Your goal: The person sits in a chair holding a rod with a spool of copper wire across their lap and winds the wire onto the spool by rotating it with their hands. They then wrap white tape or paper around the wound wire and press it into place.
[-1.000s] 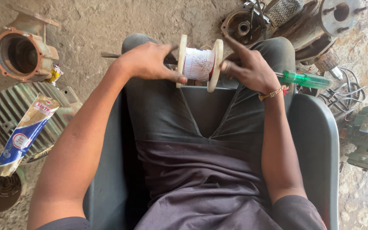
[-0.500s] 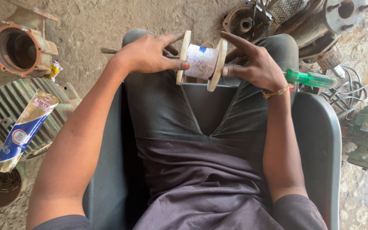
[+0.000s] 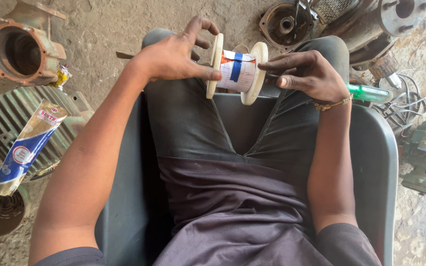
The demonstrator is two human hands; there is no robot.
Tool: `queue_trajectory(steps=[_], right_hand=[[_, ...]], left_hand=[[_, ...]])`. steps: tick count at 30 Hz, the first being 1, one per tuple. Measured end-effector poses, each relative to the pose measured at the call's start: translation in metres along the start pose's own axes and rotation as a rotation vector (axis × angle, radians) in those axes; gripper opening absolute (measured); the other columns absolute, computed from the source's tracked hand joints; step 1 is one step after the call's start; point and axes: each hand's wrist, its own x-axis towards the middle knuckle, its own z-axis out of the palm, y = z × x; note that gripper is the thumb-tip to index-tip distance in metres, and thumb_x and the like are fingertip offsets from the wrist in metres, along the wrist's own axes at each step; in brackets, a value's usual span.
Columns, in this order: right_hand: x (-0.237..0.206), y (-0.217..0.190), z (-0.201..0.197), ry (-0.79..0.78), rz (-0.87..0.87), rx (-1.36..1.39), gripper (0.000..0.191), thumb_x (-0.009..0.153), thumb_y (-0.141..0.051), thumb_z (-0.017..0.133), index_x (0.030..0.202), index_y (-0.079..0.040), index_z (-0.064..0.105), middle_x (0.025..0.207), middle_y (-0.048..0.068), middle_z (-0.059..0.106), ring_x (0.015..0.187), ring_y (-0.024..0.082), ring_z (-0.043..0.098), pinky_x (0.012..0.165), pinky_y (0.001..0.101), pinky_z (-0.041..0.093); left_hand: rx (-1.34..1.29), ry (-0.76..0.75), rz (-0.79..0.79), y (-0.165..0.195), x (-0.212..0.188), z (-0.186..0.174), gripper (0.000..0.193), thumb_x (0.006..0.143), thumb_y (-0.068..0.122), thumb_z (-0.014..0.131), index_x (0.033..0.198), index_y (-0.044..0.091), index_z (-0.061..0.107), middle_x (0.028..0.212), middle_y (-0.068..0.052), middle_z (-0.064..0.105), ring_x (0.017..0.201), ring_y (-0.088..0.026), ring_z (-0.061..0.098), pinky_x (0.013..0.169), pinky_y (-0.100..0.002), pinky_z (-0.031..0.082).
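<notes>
Cream-flanged spool [image 3: 237, 70], light and rigid: your left hand [image 3: 173, 54] and right hand [image 3: 311, 75] pinch its smooth flanges; grip by the rims.

Bare concrete floor [image 3: 104, 29] lies open ahead of the left hand [image 3: 173, 51], between the orange pump housing [image 3: 20, 49] and the knees. Right of the right hand [image 3: 311, 74], a green-handled screwdriver [image 3: 368, 92], tangled wires [image 3: 410, 101] and rusty motor parts [image 3: 321, 19] crowd the way
</notes>
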Motion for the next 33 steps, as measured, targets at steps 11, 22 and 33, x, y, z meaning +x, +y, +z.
queue_trajectory(steps=[11, 22, 33], right_hand=[[0.001, -0.028, 0.02, 0.014, -0.189, -0.432, 0.037, 0.089, -0.025, 0.083, 0.121, -0.008, 0.077, 0.139, 0.012, 0.066, 0.129, 0.026, 0.062, 0.109, 0.0376, 0.049], [0.026, -0.023, 0.074, 0.404, -0.385, -0.932, 0.072, 0.07, -0.018, 0.094, 0.135, -0.006, 0.065, 0.144, 0.019, 0.053, 0.137, 0.039, 0.051, 0.114, 0.0484, 0.045], [0.028, -0.029, 0.087, 0.357, -0.284, -0.995, 0.065, 0.057, -0.025, 0.098, 0.114, -0.01, 0.069, 0.115, 0.009, 0.059, 0.12, 0.036, 0.05, 0.107, 0.0464, 0.042]], left_hand=[[0.204, -0.017, 0.045, 0.03, -0.005, 0.013, 0.131, 0.051, 0.052, 0.101, 0.148, 0.017, 0.019, 0.149, -0.022, 0.043, 0.138, -0.042, 0.046, 0.114, -0.053, 0.04], [0.254, 0.106, 0.258, 0.022, 0.001, 0.027, 0.136, 0.059, 0.073, 0.094, 0.149, 0.005, 0.017, 0.153, -0.03, 0.018, 0.145, -0.049, 0.032, 0.114, -0.057, 0.036], [0.26, -0.038, 0.066, 0.045, -0.011, 0.011, 0.124, 0.046, 0.055, 0.101, 0.147, 0.019, 0.039, 0.153, -0.015, 0.027, 0.132, -0.041, 0.052, 0.109, -0.048, 0.045]])
